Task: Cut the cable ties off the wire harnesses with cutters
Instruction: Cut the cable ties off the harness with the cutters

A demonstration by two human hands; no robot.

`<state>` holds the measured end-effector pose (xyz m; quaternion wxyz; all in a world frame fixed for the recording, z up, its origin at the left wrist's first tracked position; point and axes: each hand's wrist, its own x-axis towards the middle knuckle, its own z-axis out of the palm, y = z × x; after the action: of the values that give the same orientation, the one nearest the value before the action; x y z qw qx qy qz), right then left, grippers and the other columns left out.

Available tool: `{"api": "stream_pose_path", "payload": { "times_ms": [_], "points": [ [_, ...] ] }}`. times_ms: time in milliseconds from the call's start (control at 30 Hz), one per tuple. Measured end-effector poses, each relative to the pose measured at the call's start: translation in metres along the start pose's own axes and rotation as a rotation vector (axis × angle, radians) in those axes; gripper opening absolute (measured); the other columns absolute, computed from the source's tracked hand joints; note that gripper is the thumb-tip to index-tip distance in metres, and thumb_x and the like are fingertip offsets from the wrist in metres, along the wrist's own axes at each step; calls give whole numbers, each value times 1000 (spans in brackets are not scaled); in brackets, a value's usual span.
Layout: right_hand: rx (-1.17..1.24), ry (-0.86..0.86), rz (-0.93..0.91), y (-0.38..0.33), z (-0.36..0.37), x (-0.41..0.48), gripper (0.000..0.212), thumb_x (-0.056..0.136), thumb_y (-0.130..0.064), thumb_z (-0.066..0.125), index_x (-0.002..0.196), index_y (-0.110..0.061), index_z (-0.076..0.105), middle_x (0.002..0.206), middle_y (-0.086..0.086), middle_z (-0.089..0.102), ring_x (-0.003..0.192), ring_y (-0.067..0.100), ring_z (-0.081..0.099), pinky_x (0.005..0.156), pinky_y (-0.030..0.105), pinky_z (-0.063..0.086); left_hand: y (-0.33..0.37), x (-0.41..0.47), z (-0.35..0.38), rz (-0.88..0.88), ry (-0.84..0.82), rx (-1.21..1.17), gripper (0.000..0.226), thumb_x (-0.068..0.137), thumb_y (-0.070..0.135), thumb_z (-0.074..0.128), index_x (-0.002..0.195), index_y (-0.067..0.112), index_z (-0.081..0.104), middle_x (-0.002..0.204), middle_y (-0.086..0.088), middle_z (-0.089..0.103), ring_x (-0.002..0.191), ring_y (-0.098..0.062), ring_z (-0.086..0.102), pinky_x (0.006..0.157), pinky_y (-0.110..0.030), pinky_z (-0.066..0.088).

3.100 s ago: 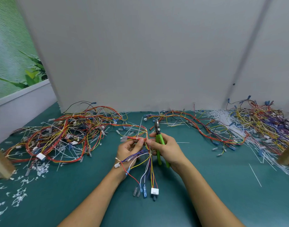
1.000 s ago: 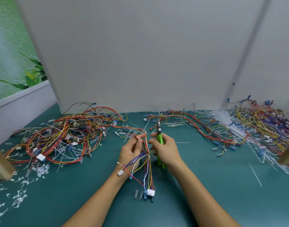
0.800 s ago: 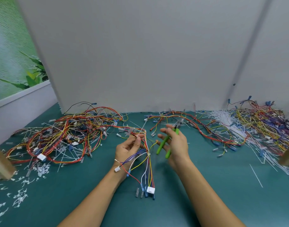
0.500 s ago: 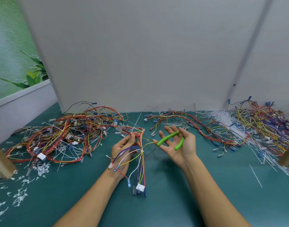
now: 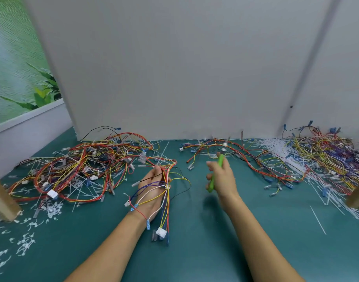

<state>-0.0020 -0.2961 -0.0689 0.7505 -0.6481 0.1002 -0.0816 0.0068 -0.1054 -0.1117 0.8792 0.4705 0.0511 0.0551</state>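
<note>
1. The wire harness is held in the left hand, just left of the frame's centre. The palm is turned up, the fingertips are closed on the wires, and the loose ends with a white connector hang past the wrist.
2. The green-handled cutters are gripped in the right hand, right of centre and apart from the harness. The tool's head is blurred, so its blades cannot be made out.
3. A large tangle of harnesses is spread over the green table at centre left, touching the held wires at their upper end.
4. A looser strand of harnesses lies behind the right hand, and a further pile is seen at the right edge.
5. Long white cable ties are strewn at the right, and cut tie scraps at lower left.
6. Wooden posts stand at both side edges, and a grey panel closes off the back.
</note>
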Motion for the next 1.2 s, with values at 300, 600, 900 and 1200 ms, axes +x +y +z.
{"api": "stream_pose_path", "payload": {
  "times_ms": [300, 600, 900, 1200],
  "points": [
    [-850, -370, -403, 9, -2, -12, 57, 71, -35, 72, 128, -37, 65, 97, -20, 61, 85, 11, 59, 81, 38, 56, 0, -7, 14, 118, 12, 28, 12, 93, 3, 60, 98, 1, 71, 85, -3, 77, 78, -9, 72, 76, -17, 56],
    [-854, -436, -400, 4, -2, -16, 52, 68, -39, 68, 119, -39, 68, 92, -25, 58, 80, 12, 58, 77, 38, 56, -2, -6, 15, 141, 17, 29, 29, 95, 0, 57, 122, -6, 63, 93, -5, 77, 82, -9, 72, 78, -18, 57],
    [-862, -463, -391, 5, -4, -16, 51, 67, -42, 67, 118, -40, 68, 93, -20, 61, 77, 12, 59, 76, 37, 56, -4, -4, 14, 158, 7, 60, 33, 97, -3, 53, 129, -8, 58, 100, -11, 72, 78, -10, 69, 76, -17, 57],
    [-827, -460, -398, 11, -2, -12, 49, 71, -39, 69, 120, -42, 66, 89, -19, 62, 68, 9, 55, 70, 31, 52, -6, -4, 13, 174, -15, 26, 28, 94, -4, 55, 120, -1, 65, 89, -3, 77, 78, -11, 72, 76, -19, 58]
  ]
}}
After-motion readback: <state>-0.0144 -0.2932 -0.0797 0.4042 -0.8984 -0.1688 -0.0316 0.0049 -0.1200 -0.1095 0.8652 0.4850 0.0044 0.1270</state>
